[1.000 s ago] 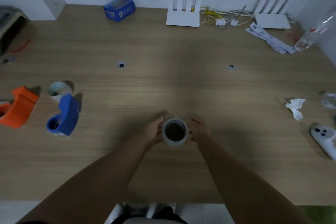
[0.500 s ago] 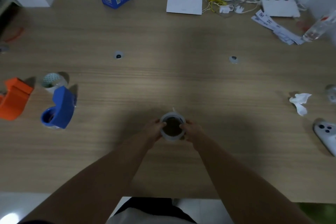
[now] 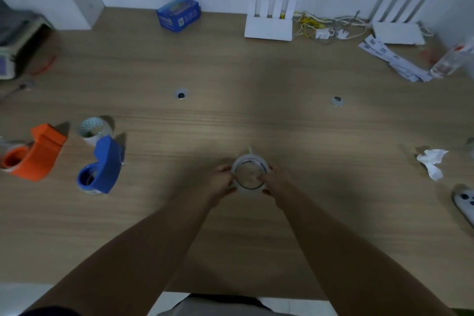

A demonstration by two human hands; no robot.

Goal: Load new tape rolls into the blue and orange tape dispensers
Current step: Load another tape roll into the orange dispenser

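A clear tape roll [image 3: 250, 161] stands in the middle of the wooden table [image 3: 256, 115], a loose tape end sticking up at its far side. My left hand [image 3: 221, 180] grips its left side and my right hand [image 3: 275, 179] grips its right side, fingers on the rim. At the left lies the blue tape dispenser [image 3: 101, 165], with the orange tape dispenser [image 3: 34, 152] further left. A second tape roll [image 3: 94, 129] stands just behind the blue dispenser.
Along the back wall are a blue box [image 3: 178, 13], two white routers [image 3: 268, 23] with cables, and papers [image 3: 392, 60]. A crumpled tissue [image 3: 432, 161] and a white controller [image 3: 465, 204] lie at the right. A device [image 3: 10, 41] sits far left.
My hands closed in from beside the roll and now grip it on both sides. The roll stays at the same spot on the table.
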